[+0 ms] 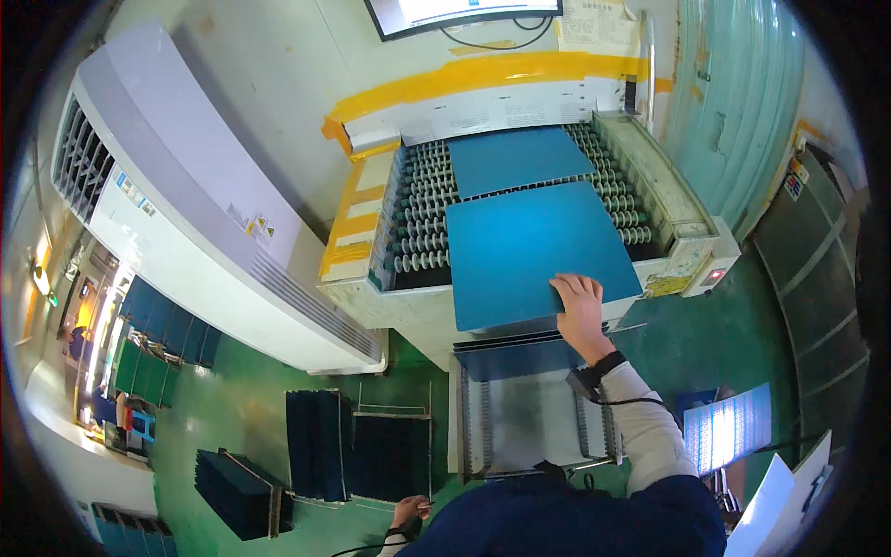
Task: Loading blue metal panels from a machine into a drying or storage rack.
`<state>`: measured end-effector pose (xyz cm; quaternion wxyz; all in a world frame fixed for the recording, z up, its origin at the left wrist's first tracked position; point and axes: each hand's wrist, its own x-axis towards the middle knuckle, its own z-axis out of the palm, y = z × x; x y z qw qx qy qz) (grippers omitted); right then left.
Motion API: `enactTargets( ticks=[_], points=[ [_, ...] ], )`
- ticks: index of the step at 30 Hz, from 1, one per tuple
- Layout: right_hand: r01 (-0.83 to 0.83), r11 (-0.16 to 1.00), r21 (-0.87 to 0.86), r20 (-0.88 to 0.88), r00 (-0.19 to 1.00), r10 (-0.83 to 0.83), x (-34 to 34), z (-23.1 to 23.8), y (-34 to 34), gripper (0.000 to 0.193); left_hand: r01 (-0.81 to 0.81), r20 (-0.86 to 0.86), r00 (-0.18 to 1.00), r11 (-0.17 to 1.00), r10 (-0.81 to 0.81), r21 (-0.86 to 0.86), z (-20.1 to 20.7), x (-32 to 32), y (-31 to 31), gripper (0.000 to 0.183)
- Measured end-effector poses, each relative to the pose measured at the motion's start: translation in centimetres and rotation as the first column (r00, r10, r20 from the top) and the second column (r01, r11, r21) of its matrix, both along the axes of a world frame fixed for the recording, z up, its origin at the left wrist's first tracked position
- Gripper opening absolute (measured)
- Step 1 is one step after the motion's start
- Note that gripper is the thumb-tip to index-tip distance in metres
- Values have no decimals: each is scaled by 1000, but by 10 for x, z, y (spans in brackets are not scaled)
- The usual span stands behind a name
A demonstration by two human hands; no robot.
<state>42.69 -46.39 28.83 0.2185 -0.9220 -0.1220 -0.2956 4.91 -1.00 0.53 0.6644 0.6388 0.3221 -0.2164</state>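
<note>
A flat blue panel (534, 251) lies over the near end of a roller conveyor (422, 232), its near edge sticking out past the machine. My right hand (580, 311) is on that edge toward the right, fingers bent over the top face; the thumb is hidden. Farther in, a second blue panel (515, 162) rests flat on the rollers. Low in the view, my left hand (409, 511) is closed beside the near corner of a rack of dark panels (392, 455). What its fingers hold is too small to make out.
Below the conveyor stands a pale slotted rack (520, 418) with dark panels at its far end. More dark panel stacks (316, 446) stand on the green floor to the left. A tall white cabinet unit (213, 204) borders the machine; a monitor (464, 14) hangs above.
</note>
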Motion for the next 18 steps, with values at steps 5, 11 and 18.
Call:
enactTargets(
  ticks=[5, 11, 18],
  points=[
    [-5, 1000, 14, -12, 1000, 5, 3, 2, 1, 52, -96, -123, 987, 994, 102, 51, 30, 14, -16, 22],
    [-10, 1000, 2, 1, 1000, 10, 8, -1, -2, 52, -264, -237, 939, 964, 249, -33, 7, 11, -10, 24],
    [-6, 1000, -5, 7, 1000, 6, 16, -7, -4, 52, 116, 25, 992, 976, -123, 185, 6, 3, -7, 24]
  ],
)
